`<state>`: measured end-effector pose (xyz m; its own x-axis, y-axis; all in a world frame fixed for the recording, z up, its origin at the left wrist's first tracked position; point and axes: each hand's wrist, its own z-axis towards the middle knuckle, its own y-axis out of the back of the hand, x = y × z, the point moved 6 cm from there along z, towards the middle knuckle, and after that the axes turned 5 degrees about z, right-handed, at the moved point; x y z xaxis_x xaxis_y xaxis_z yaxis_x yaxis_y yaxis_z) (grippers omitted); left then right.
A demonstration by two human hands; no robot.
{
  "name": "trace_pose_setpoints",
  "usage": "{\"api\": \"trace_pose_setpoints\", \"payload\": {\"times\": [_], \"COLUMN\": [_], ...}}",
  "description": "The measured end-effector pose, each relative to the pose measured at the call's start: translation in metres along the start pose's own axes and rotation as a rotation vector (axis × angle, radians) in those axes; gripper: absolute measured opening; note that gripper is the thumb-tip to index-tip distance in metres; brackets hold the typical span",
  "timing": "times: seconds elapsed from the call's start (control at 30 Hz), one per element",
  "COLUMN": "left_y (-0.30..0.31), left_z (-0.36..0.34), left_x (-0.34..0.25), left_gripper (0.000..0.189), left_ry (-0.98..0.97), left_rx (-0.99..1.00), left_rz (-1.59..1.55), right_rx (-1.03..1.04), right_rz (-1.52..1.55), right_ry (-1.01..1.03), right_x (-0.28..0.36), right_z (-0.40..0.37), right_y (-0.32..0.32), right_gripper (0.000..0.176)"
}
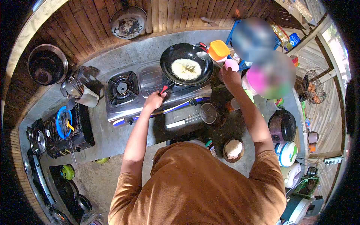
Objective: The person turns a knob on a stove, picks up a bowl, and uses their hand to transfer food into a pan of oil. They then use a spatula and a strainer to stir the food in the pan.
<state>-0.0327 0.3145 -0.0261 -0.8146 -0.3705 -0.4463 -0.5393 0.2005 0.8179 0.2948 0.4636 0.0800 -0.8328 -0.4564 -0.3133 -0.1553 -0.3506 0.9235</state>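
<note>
My left hand (154, 100) is closed around the red-and-black handle (163, 90) of a black wok (167, 60). The wok sits on the right burner of a two-burner gas stove (150, 93), and a pale yellow, egg-like round (186, 69) lies in the oil. My right hand (230, 77) is off to the wok's right, beside a pink cup (231, 65). From its closed fingers a thin metal utensil reaches toward the wok's right rim, its greyish head (202, 55) over the edge; its exact kind is unclear.
An orange-lidded container (219, 49) stands right of the wok. A strainer (208, 113) lies in front of the stove, with a bowl of white food (234, 149) nearby. Left are a utensil holder (88, 96) and a blue-rimmed basket (64, 123). A dark pot (282, 125) stands at right.
</note>
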Motion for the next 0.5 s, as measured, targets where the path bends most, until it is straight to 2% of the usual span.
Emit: {"api": "trace_pose_setpoints", "payload": {"times": [0.07,0.17,0.23,0.37,0.4,0.43,0.47,0.5], "left_y": [-0.001,-0.005,-0.004,-0.005,-0.003,-0.001,0.0,0.001], "left_z": [0.001,0.005,0.005,0.007,0.005,0.002,0.001,-0.001], "left_x": [0.001,0.004,0.004,0.006,0.004,0.002,0.001,0.0], "left_gripper": [0.065,0.065,0.065,0.064,0.063,0.062,0.062,0.061], "left_ry": [-0.001,-0.007,-0.007,-0.002,0.005,0.012,0.012,0.014], "left_rx": [-0.025,-0.009,-0.024,-0.008,0.003,0.014,0.013,-0.001], "left_rz": [0.003,0.008,-0.015,-0.034,-0.037,-0.04,-0.04,-0.032], "right_rx": [0.05,-0.06,0.025,0.066,0.023,-0.019,-0.02,-0.076], "right_rz": [-0.031,-0.049,0.247,0.254,0.245,0.235,0.235,0.232], "right_ry": [0.038,0.05,-0.158,-0.242,-0.12,0.003,0.004,0.126], "right_x": [-0.001,-0.001,-0.014,-0.019,-0.013,-0.008,-0.009,-0.005], "right_z": [-0.004,-0.006,-0.003,-0.002,-0.004,-0.005,-0.006,-0.006], "right_y": [-0.009,-0.011,-0.012,-0.012,-0.013,-0.016,-0.021,-0.025], "right_gripper": [0.036,0.033,0.033,0.035,0.026,0.026,0.026,0.026]}}
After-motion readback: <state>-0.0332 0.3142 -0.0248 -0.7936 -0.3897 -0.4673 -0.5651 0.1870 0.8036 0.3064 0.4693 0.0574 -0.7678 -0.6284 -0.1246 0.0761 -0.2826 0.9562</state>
